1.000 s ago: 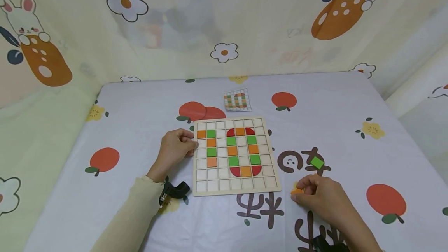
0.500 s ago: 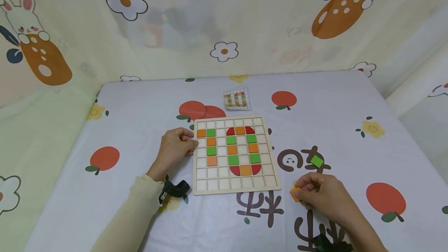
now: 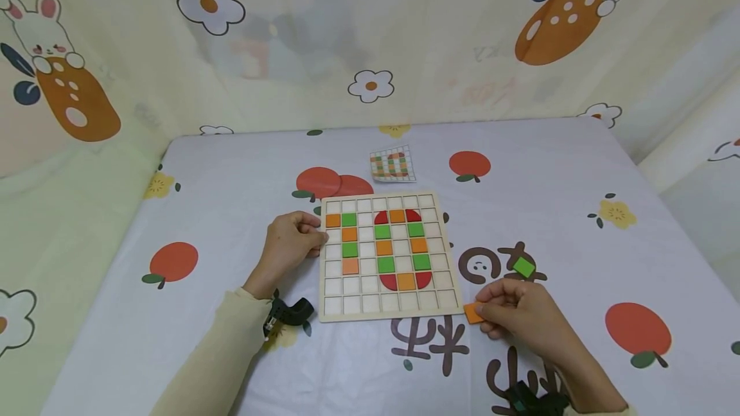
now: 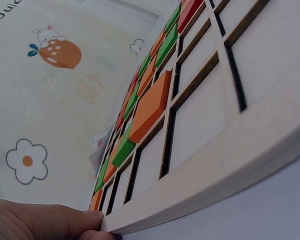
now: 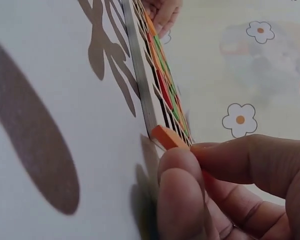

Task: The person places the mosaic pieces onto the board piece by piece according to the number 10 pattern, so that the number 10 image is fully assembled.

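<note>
A wooden grid board [image 3: 369, 286] lies on the table, its cells partly filled with orange and green square tiles and red rounded pieces. My left hand [image 3: 289, 246] pinches the board's left edge; the left wrist view shows the thumb and a fingertip [image 4: 96, 235] right at the frame. Between the thumb and fingers of my right hand [image 3: 520, 313] is an orange square tile [image 3: 473, 313], just off the board's lower right corner. In the right wrist view this orange tile [image 5: 167, 137] sticks out past the fingertips, overlapping the board's edge.
A single green tile [image 3: 524, 267] lies on the tablecloth beyond my right hand. Behind the board is a small printed pattern card [image 3: 392, 164]. A printed cloth backdrop [image 3: 289, 82] rises along the table's far edge.
My right hand has lifted the orange tile from its spot on the right and moved it left to the board's corner. The left hand has stayed at the board's edge.
</note>
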A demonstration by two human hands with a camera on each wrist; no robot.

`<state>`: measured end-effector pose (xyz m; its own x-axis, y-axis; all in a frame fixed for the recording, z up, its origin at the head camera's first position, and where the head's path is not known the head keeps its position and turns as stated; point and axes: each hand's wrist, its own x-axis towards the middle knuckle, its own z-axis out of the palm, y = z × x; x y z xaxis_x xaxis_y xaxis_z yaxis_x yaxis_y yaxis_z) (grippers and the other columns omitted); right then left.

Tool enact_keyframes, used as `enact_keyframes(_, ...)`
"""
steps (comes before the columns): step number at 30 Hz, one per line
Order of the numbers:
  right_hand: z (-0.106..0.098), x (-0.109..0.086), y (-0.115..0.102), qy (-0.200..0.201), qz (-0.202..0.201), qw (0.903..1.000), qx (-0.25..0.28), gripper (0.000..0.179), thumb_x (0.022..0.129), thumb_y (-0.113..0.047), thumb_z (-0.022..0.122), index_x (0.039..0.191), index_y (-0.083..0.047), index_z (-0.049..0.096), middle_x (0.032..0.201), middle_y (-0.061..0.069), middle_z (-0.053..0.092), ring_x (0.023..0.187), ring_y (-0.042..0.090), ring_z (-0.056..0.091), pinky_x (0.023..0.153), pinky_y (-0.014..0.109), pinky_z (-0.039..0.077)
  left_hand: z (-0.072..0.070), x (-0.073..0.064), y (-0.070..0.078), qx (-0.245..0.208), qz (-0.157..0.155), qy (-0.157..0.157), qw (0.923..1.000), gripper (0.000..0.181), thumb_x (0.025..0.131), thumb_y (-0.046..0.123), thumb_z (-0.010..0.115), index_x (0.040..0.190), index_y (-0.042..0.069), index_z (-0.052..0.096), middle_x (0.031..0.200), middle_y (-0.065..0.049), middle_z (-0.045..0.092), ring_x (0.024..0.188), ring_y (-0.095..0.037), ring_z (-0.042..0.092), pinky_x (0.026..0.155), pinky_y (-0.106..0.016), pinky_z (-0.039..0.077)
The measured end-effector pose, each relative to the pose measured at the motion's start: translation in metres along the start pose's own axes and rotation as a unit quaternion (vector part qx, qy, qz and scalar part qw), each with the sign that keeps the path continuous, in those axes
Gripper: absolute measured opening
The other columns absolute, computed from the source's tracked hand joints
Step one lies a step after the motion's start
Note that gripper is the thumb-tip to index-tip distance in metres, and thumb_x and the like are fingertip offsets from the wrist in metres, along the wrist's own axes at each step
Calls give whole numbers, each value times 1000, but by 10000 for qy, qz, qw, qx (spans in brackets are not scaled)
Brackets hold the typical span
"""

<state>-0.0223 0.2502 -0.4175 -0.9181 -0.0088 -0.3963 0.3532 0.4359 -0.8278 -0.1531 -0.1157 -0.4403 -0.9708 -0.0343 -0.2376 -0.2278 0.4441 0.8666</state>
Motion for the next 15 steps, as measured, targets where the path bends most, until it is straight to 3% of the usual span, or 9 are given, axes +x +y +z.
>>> enact_keyframes(15, 13, 5, -6, -8, -70, 9995, 297, 22, 94, -7, 75, 110, 8, 69, 90, 11, 74, 67, 20, 68, 62, 29, 62, 0, 0, 0, 2, -47, 10, 10000, 24, 89, 9, 82, 109, 3, 71, 84, -10, 66, 62, -16, 65, 60, -24, 60)
